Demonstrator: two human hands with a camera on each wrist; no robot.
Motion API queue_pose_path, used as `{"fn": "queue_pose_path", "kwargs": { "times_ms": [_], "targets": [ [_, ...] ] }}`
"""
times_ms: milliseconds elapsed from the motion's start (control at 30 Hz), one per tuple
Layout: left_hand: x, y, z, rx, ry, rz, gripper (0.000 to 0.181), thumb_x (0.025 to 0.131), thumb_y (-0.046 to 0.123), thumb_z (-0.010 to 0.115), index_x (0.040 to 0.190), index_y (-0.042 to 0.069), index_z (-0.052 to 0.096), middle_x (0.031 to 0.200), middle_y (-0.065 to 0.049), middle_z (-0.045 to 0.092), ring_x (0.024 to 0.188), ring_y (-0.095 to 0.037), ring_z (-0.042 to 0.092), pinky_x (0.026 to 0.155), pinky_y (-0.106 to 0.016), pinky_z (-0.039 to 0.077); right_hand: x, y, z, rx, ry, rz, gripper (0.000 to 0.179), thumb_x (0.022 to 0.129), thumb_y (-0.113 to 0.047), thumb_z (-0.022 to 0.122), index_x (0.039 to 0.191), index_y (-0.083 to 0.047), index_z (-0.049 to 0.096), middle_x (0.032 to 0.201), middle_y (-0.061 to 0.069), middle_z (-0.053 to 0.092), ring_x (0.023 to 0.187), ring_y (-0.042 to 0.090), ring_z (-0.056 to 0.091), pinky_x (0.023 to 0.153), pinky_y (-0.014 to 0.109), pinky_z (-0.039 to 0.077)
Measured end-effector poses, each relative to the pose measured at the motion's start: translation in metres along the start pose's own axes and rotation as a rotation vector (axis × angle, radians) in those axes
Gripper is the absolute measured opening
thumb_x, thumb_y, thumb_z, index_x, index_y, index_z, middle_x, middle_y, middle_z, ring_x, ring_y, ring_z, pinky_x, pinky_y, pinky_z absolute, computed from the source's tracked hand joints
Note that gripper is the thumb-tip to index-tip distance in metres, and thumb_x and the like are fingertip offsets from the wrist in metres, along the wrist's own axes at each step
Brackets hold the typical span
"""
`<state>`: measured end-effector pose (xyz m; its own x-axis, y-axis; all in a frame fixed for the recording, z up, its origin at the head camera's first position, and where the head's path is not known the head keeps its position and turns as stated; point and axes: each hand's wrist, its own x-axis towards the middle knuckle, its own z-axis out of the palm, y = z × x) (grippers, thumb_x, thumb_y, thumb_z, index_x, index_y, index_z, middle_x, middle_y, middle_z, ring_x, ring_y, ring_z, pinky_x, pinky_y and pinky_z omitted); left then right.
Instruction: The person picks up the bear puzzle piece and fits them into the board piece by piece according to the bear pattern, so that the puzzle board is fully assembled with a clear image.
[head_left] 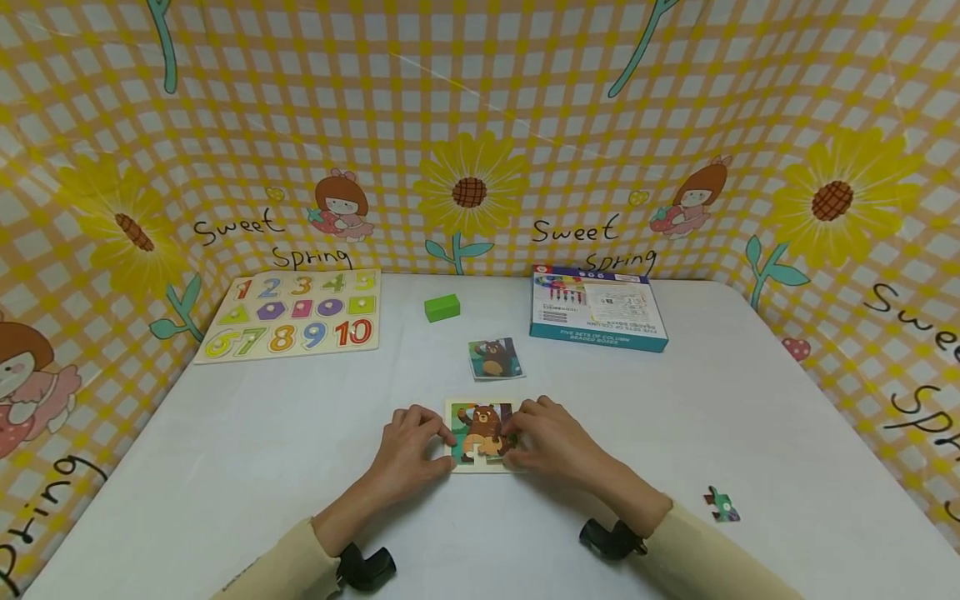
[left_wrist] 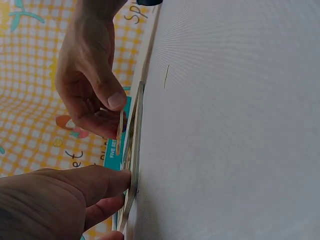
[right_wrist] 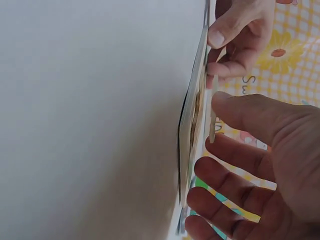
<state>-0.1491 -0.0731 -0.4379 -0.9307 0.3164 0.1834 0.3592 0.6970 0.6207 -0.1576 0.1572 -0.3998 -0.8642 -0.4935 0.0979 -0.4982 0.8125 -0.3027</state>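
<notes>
A small bear jigsaw puzzle in a pale wooden tray [head_left: 467,469] lies between the two hands in the head view. My left hand [head_left: 408,450] holds the tray's left edge between thumb and fingers. Just above the tray's right part, my right hand [head_left: 555,440] pinches a thin puzzle piece [right_wrist: 214,112] between thumb and index finger, its other fingers spread. A pale gap shows at the bottom middle of the picture. Part of the right side is hidden by the right hand. Farther right, a loose green and brown puzzle piece [head_left: 723,505] lies on the table.
Behind the tray lies a bear picture card [head_left: 495,358]. Farther back are a green block [head_left: 442,308], a wooden number board [head_left: 292,321] at left and a flat box [head_left: 597,312] at right. A checked cloth [head_left: 480,108] rises behind the white table [head_left: 225,467].
</notes>
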Motion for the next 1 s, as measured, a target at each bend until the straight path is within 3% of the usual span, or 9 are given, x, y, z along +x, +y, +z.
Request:
{"fn": "queue_pose_path", "kwargs": {
  "times_ms": [1000],
  "targets": [
    [0.001,0.000,0.002,-0.003,0.014,-0.003,0.013,0.072,0.015,0.074,0.081,0.018,0.065,0.103,-0.005,0.051,0.101,-0.025,0.042,0.087,-0.049,0.033,0.007,-0.004,0.012,-0.051,0.008,-0.040,0.024,0.071,-0.028,0.078,0.091,-0.016,0.071,0.088,-0.002,0.059,0.082,0.013,0.042,0.070,0.027,0.036]
  ]
}}
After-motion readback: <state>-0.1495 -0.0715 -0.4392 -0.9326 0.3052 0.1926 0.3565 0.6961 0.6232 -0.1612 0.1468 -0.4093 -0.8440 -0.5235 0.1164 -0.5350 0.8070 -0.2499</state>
